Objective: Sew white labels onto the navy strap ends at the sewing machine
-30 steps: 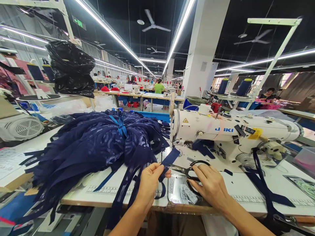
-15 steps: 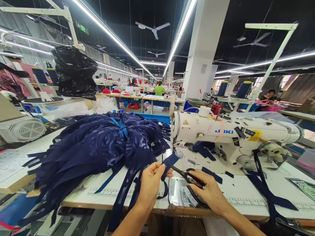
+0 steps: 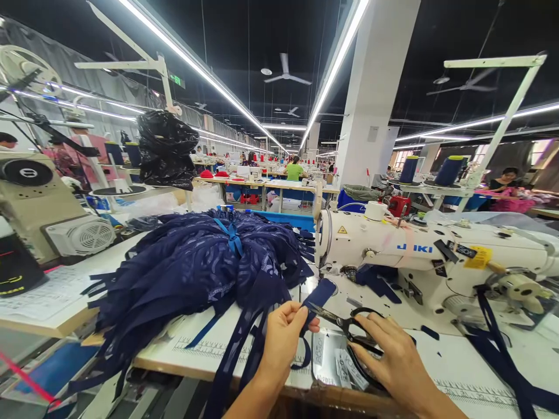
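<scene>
With your left hand point(image 3: 283, 337) pinching the navy fabric strip point(image 3: 318, 294) taut above the white surface point(image 3: 458, 361), keep your right hand's point(image 3: 393, 361) grip closed on the black-handled scissors point(image 3: 349, 323), blades squarely across the strip end.

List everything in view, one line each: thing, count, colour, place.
fabric bundle: one, navy, tied with blue ribbon, table left
strap: one, navy, pinched in left hand
scissors: one, black, in right hand, tips at strap
sewing machine: one, white, table right
thread cones: two, navy, rack behind machine
plastic bag: one, black, hanging upper left
table: one, white, under everything
left hand: holds strap
right hand: grips scissors
</scene>
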### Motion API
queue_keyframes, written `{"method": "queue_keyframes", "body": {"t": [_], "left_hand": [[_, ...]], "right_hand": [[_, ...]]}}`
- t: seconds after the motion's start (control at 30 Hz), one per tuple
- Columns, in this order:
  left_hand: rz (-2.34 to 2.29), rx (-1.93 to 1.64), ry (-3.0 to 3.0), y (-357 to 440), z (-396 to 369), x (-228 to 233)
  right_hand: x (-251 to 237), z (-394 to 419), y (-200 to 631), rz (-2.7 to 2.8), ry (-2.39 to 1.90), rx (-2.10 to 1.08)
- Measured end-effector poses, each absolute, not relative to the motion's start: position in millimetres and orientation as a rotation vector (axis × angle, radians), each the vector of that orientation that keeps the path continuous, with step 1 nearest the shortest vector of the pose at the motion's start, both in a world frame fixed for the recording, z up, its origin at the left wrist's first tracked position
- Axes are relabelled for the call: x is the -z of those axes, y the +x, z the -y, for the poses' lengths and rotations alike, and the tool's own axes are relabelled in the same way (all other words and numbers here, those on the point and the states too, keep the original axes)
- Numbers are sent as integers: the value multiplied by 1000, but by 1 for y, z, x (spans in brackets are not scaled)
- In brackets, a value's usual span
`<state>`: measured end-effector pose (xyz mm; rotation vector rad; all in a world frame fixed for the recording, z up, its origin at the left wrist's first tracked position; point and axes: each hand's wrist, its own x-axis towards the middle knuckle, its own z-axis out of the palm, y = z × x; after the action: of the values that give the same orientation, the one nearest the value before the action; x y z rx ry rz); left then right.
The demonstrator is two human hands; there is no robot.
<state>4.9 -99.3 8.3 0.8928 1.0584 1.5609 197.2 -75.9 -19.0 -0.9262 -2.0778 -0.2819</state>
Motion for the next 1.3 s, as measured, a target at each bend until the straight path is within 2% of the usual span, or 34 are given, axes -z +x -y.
{"method": "queue_keyframes", "body": {"t": [0.2,0.37,0.57,1.07,1.17,1.3], "left_hand": [[-1053,-1556,936,4,99,-2],[-1082,-1541,973,1,101,4],[-1092,-1476,1039,0,99,-3],[-1322,-1503,1208,2,71,-7],[-1296,-1533,1196,-2,68,-8],[-1274,-1540,1212,-6,68,-5]], "right_hand": [[7,85,193,1920,-1122,-756],[0,77,208,1703,-1114,-950],[-8,78,218,1551,-1295,-1126],[-6,96,229,1573,-1151,-1151],[-5,85,251,1831,-1301,-947],[8,60,286,2093,-1670,-315]]}}
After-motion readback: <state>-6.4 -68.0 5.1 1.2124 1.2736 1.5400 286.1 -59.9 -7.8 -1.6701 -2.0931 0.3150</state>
